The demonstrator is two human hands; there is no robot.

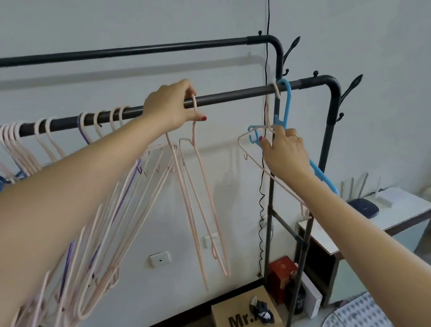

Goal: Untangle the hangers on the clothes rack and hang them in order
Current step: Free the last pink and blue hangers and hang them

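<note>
A black clothes rack has a lower rail (228, 98) and a higher rail (115, 51) behind it. My left hand (173, 106) grips the hook of a pink hanger (208, 204) at the lower rail's middle. A second pink hanger (187, 207) hangs just left of it. My right hand (284, 152) holds the necks of a blue hanger (287, 106) and a pink hanger (255, 158), both hooked near the rail's right end. Several pink, purple and blue hangers (45, 145) crowd the rail's left part, partly hidden by my left forearm.
A cardboard box (243, 319) and a red box (282, 274) sit on the floor under the rack. A white side table (402, 209) with a router stands at the right. A black cable (267, 50) runs down the wall. Coat hooks (291, 47) stick out from the rack's right posts.
</note>
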